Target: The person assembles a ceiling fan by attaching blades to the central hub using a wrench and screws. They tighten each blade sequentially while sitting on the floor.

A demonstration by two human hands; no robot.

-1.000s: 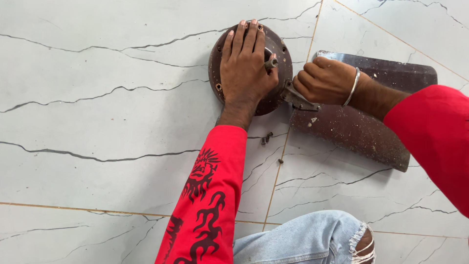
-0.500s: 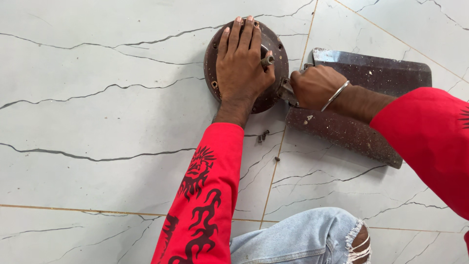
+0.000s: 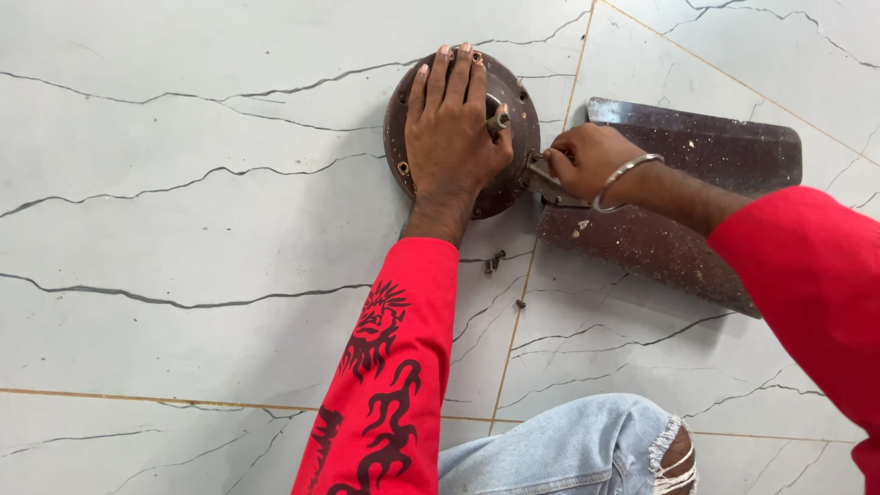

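I see left hand point(image 3: 454, 128) flat on round brown fan motor point(image 3: 509, 179) on floor point(image 3: 183, 275), fingers spread, pressing so it stays put. Right hand point(image 3: 587, 160) clenched around metal bracket point(image 3: 541, 179) joining brown blade point(image 3: 678, 220) to motor. Small screws point(image 3: 495, 262) lie loose nearby.

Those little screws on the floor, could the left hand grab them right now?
Probably yes, but not while it is busy. The left hand lies flat on the round motor; the screws lie loose on the bare tile just beside its wrist, nothing covering them.
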